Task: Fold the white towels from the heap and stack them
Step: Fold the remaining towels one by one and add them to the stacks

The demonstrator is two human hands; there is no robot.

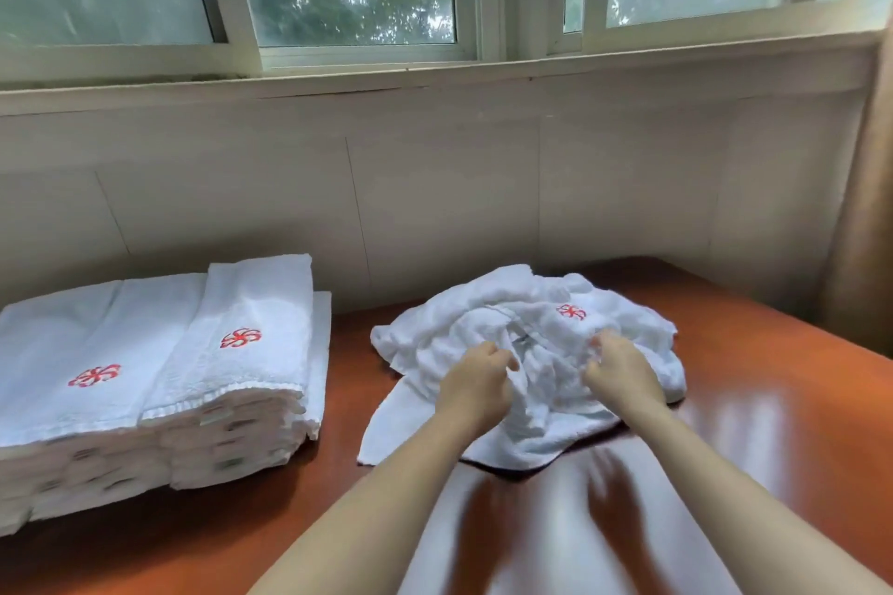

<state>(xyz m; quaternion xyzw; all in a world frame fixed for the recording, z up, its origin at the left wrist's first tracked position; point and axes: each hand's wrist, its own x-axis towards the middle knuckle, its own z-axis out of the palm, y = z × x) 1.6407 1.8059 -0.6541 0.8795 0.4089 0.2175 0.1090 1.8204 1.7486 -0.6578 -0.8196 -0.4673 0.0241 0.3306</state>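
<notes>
A crumpled heap of white towels [526, 333] with a red embroidered emblem lies on the reddish wooden table [754, 401], right of centre. My left hand [476, 382] grips a fold of towel at the heap's near left side, fingers curled into the cloth. My right hand [621, 370] grips the cloth at the heap's near right side, just below the emblem. On the left of the table stands a tall stack of folded white towels [159, 382] in two side-by-side columns, each topped by a red emblem.
A white tiled wall [435, 188] and window sill run along the table's far edge. A beige curtain [865, 208] hangs at the right. Bare glossy tabletop lies between the stack and the heap and in front of the heap.
</notes>
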